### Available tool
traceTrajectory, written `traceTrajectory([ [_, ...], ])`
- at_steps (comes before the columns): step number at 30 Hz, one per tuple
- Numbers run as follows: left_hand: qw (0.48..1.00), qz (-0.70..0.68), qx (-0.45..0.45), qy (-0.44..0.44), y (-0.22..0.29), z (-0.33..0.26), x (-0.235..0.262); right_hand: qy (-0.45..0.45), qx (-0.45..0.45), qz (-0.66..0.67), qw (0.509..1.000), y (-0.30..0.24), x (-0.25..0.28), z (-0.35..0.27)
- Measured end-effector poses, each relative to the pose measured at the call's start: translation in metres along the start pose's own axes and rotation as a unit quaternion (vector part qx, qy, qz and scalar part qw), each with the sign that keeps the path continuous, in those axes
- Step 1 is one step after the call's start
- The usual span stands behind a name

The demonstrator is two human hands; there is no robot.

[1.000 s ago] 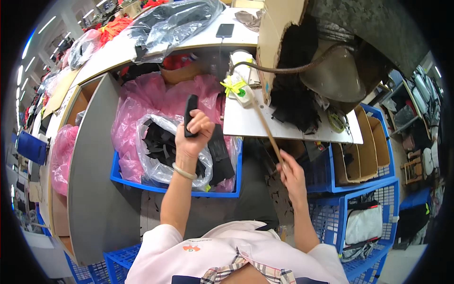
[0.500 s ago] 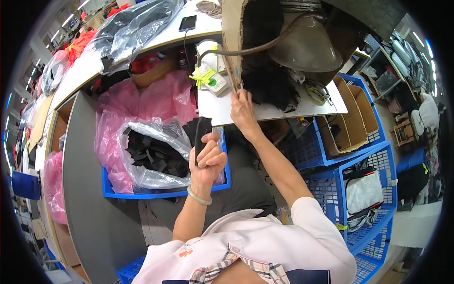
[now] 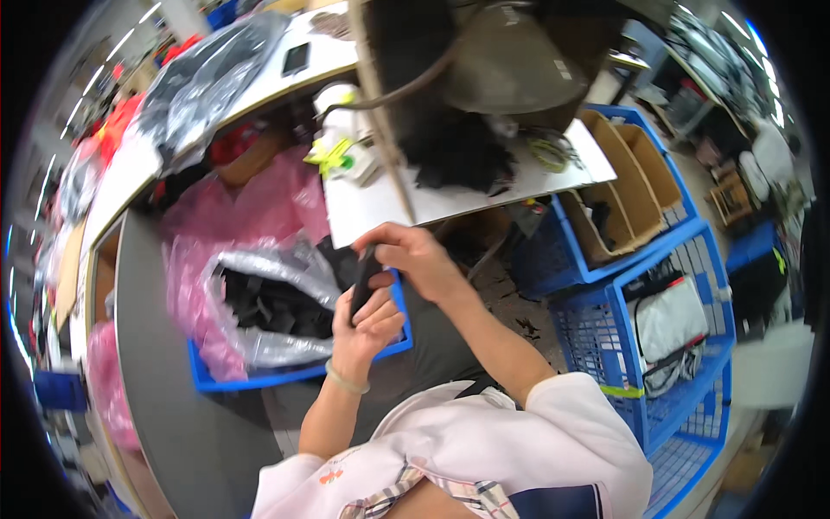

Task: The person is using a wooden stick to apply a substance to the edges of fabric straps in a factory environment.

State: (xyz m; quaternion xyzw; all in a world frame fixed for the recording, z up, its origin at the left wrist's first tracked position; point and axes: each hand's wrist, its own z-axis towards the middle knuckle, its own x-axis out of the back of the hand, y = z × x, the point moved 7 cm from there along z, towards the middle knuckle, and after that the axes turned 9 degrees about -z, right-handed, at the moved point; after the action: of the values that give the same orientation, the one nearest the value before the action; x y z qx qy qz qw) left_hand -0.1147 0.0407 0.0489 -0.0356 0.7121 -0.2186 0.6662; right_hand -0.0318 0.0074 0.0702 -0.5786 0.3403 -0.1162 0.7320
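The right hand [image 3: 419,258] has come down from the counter [image 3: 450,203] edge to meet the left hand [image 3: 372,324], which has stayed put. Both now close on a black strap [image 3: 363,281] over the blue bin [image 3: 294,374]: left fingers curled around its lower end, right fingertips pinching its top. The right forearm crosses in from the lower right, wrist bent down.
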Motion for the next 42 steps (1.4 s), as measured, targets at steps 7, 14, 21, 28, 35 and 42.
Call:
traceTrajectory([
  [7,0.946,0.306,-0.005,0.108,-0.015,-0.005,0.020,0.068,0.004,0.026,0.997,0.021,0.034,-0.019],
  [14,0.783,0.574,-0.129,0.202,0.049,-0.064,0.038,0.000,-0.102,-0.145,0.984,0.072,-0.012,0.008],
  [21,0.859,0.414,-0.208,0.219,0.112,-0.131,0.067,-0.149,-0.109,-0.285,0.941,0.138,-0.095,0.043],
  [28,0.891,0.280,-0.289,0.207,0.162,-0.201,0.079,-0.264,-0.255,-0.218,0.904,0.242,-0.165,0.087],
  [35,0.883,0.196,-0.367,0.218,0.216,-0.240,0.124,-0.119,0.185,-0.490,0.843,0.272,-0.199,0.179],
  [42,0.864,0.125,-0.441,0.210,0.218,-0.245,0.103,-0.106,0.243,-0.718,0.644,0.311,-0.175,0.248],
])
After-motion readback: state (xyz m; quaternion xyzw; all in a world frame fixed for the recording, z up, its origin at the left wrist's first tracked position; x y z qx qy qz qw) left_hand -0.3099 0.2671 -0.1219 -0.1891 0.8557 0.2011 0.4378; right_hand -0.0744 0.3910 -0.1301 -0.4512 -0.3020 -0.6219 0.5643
